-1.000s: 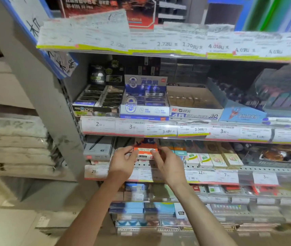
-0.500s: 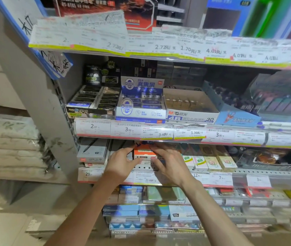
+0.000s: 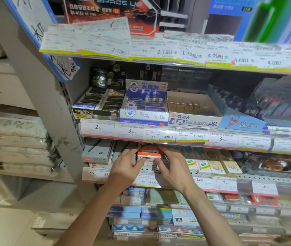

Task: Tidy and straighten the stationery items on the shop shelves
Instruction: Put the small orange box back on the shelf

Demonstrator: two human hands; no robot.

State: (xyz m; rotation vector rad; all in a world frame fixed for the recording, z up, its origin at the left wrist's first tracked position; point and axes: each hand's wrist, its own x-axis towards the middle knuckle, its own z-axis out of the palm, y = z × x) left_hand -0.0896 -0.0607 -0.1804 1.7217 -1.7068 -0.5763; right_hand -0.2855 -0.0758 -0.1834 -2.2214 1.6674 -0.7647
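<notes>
An orange-and-white box (image 3: 148, 156) sits on the third shelf down (image 3: 229, 177), just under the price strip of the shelf above. My left hand (image 3: 126, 168) is at the box's left side, fingers curled against it. My right hand (image 3: 174, 167) is at its right side, thumb and fingers spread and touching its front edge. Both hands flank the box; whether it is lifted off the shelf cannot be told. The rear of the box is hidden under the upper shelf.
Grey flat boxes (image 3: 97, 153) lie left of the hands, small green-and-pink packs (image 3: 212, 165) to the right. Eraser display boxes (image 3: 145, 105) and a 4B eraser carton (image 3: 194, 112) stand on the shelf above. A grey upright post (image 3: 40, 96) bounds the left. Lower shelves hold blue packs (image 3: 151, 213).
Both hands have pushed slightly deeper into the shelf along the orange box's sides. The view has shifted a little closer and upward.
</notes>
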